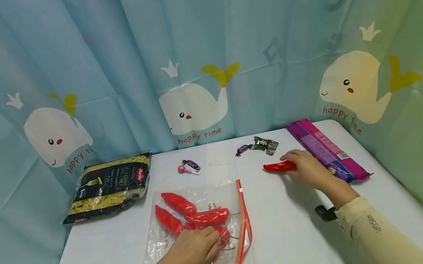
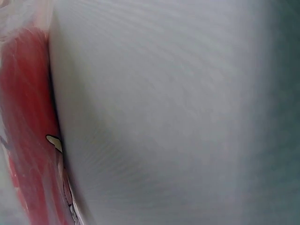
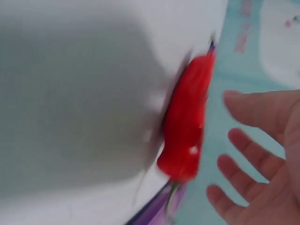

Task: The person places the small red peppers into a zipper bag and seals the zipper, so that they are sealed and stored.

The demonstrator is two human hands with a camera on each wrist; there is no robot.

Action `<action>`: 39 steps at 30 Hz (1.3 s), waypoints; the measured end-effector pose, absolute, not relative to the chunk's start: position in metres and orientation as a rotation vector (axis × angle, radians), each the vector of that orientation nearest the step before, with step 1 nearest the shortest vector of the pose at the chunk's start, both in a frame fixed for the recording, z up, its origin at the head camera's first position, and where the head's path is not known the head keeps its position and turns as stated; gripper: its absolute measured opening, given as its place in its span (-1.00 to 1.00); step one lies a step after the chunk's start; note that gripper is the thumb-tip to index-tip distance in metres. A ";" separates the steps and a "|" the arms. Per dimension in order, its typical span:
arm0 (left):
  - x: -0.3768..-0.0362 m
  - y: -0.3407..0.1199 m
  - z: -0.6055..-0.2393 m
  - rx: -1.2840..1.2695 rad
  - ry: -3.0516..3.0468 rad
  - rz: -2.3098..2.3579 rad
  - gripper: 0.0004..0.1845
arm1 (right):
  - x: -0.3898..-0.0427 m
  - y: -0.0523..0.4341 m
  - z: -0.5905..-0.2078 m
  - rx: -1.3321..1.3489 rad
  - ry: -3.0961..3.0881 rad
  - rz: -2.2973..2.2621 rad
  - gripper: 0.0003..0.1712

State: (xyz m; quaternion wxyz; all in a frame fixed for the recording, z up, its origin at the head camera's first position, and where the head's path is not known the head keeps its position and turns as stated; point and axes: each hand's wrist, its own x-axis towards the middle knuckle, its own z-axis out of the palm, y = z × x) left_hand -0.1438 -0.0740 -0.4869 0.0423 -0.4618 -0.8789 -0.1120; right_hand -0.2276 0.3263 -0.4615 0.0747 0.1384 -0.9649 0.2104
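A pale blue curtain [image 1: 267,12] printed with white whales spans the upper part of the frame, above a white tabletop [image 1: 287,240]. At lower centre lies a clear zip bag [image 1: 221,195] with a red closure, holding several red peppers [image 1: 208,218]. A black-and-yellow packet [image 1: 110,187] occupies the left; a pink-and-purple packet [image 1: 326,150] lies aslant at right. Of the hands, the left hand [image 1: 194,250] rests on the bag over the peppers; its fingertips are hidden, so whether it grips cannot be told. The right hand [image 1: 308,169], right of centre, has its fingers open and apart beside a single red pepper [image 1: 277,167]. Behind these lie a black wrapped sweet [image 1: 265,145], a pink lollipop [image 1: 183,169] and two small purple sweets [image 1: 191,164], one beside the lollipop, the other beside the black sweet.
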 end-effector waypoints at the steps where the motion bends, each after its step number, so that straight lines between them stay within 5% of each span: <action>1: -0.143 -0.074 -0.487 -1.415 -2.692 -0.348 -0.83 | -0.229 0.333 -0.463 0.382 -2.927 0.587 -0.50; 17: -0.136 -0.082 -0.489 -1.416 -2.661 -0.356 -0.83 | -0.218 0.346 -0.495 0.180 -3.144 0.610 -0.42; 39: -0.145 -0.075 -0.483 -1.424 -2.666 -0.347 -0.83 | -0.155 0.279 -0.479 0.845 -2.969 0.674 -0.51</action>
